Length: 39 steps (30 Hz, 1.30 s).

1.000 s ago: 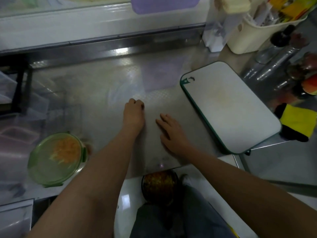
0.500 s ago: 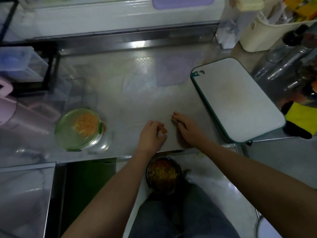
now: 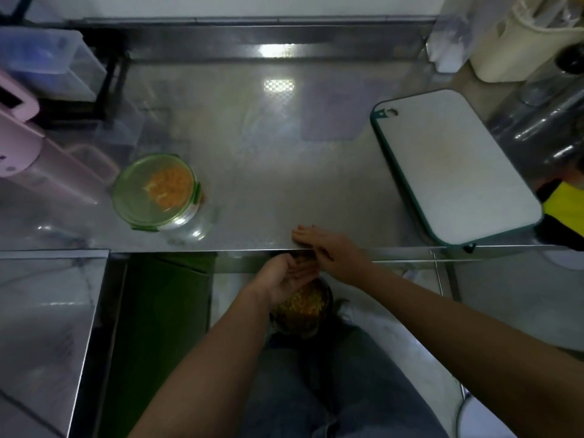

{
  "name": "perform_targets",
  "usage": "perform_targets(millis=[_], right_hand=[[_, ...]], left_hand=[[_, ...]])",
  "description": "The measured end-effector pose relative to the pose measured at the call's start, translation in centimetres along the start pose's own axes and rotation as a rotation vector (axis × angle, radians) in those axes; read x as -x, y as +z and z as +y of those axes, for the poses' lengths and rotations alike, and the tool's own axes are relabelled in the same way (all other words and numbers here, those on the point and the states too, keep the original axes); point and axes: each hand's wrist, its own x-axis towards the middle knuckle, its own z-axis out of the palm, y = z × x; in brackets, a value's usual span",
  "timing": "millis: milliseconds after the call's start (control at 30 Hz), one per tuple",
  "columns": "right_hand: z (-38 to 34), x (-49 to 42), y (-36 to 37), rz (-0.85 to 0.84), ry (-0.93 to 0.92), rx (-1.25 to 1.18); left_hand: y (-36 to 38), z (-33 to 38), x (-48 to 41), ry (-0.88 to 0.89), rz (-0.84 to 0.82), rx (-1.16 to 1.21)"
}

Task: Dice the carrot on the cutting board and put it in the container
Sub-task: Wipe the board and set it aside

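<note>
A round glass container (image 3: 156,192) with a green lid holds diced orange carrot and sits on the steel counter at the left. The white cutting board (image 3: 448,165) with a green rim lies bare at the right. My left hand (image 3: 284,278) is cupped palm-up just below the counter's front edge. Flat at that edge lies my right hand (image 3: 328,249), fingers straight, right beside the left palm. Whether anything lies in the left palm is too blurred to tell. Below both hands stands a dark bin (image 3: 301,308) with yellow and orange scraps.
A pink appliance (image 3: 19,131) and clear plastic boxes (image 3: 47,61) stand at the far left. A cream utensil holder (image 3: 518,36) and bottles fill the back right. A yellow sponge (image 3: 565,207) lies right of the board. A lower steel surface (image 3: 44,311) sits at the left.
Both hands slid back from mid-counter to its front edge. The left hand dropped below the edge and turned palm-up over the bin; the right hand swept to the edge.
</note>
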Motion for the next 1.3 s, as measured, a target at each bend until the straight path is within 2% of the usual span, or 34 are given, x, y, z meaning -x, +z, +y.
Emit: perform_targets(millis=[133,467,667,933,1067,1167,1233,1300], right_hand=[[0.5,1.4,0.5,0.014,-0.036,-0.012],[-0.8,2.1,0.0,0.091,-0.078,-0.030],[-1.2,1.5,-1.8,0.272,0.043,0.081],[-1.1,1.7,-1.6,0.226,0.077,0.106],[-0.5,1.8,-1.6,0.233,0.126,0.132],[-0.5,1.9,-2.3,0.246,0.156,0.146],[-0.9,2.0,-3.4,0.258,0.209,0.090],[-1.7,2.2,-5.2,0.357,0.406,-0.088]], left_hand=[[0.0,-0.4,0.0,0.038,0.006,0.164],[0.2,-0.5,-0.7,0.067,0.034,0.172],[0.0,-0.7,-0.7,0.095,0.092,-0.194],[-1.1,-2.5,-2.2,0.094,0.149,-0.776],[-1.8,-2.1,-2.6,0.198,0.212,-1.028],[-0.5,-1.1,-0.7,0.327,0.145,-1.216],[0.8,-0.2,0.9,0.497,0.120,-1.359],[1.8,0.6,2.1,0.687,0.179,-1.424]])
